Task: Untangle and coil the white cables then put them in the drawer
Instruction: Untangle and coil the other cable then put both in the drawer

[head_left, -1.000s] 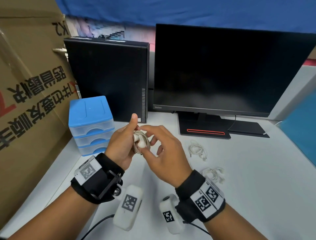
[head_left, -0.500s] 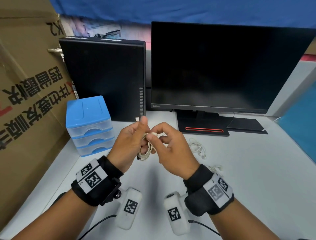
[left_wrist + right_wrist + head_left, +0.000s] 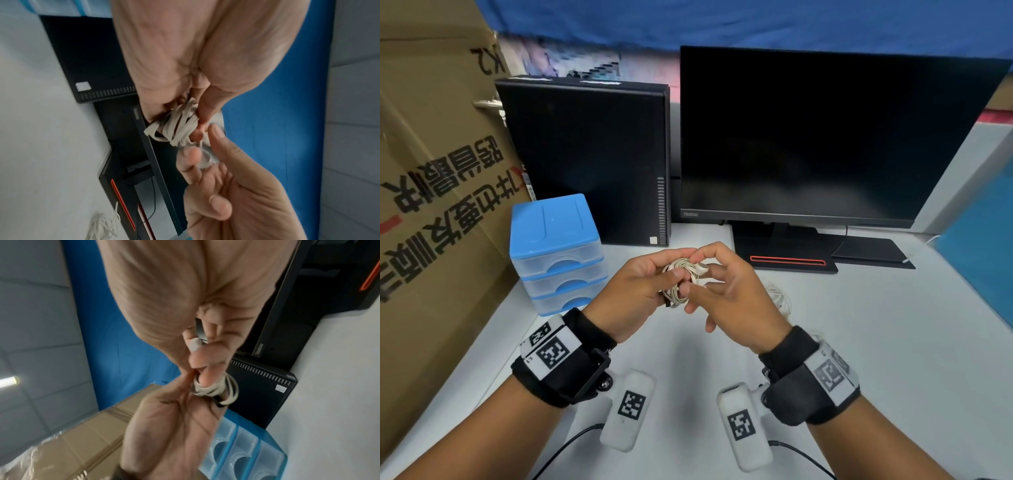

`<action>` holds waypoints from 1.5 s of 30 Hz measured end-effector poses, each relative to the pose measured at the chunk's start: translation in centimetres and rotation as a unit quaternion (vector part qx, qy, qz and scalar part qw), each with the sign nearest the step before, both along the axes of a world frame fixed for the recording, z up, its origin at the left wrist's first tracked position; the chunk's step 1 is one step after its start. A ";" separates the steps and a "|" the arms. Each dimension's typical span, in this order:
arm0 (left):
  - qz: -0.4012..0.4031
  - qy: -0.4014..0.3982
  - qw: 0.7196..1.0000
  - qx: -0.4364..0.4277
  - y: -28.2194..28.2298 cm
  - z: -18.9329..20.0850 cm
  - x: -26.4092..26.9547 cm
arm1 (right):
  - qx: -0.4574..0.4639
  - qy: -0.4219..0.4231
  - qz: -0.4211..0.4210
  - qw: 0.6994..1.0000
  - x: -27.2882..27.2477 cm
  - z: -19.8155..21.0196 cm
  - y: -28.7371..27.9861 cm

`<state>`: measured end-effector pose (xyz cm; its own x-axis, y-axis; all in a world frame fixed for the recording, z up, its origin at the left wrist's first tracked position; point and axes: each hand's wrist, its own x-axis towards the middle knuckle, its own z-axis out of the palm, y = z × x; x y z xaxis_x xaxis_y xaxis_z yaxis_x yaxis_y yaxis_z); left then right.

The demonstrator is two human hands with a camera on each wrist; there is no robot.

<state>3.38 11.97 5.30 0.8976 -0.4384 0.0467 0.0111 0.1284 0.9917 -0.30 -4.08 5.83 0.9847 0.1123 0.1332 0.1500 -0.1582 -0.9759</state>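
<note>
A: Left hand?
B: Above the white desk, centre of the head view. Fingers curled round a coiled white cable, thumb pressing the loops.

A: Right hand?
B: Directly at 3 o'clock of the left, touching it. Thumb and forefinger pinch the cable's white earbud end at the coil's 1 o'clock edge; the other fingers hang loosely spread.

A: Wrist views agree?
B: Yes. The left wrist view shows flat loops bunched under the left thumb, the right fingertips on the earbud.

A: Drawer?
B: Blue drawer unit at 9 o'clock of the hands, three clear drawers, all closed.

A: Other cables?
B: A loose white cable lies on the desk at 3 o'clock, partly hidden behind the right hand.

A: Surroundings?
B: Black computer case at 11 o'clock, dark monitor at 1 o'clock, cardboard box far at 9.
</note>
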 end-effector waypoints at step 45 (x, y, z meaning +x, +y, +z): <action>0.195 -0.033 0.979 0.053 1.8 -2.7 -1.8 | -0.135 -0.023 -0.069 0.988 1.9 -1.7 1.2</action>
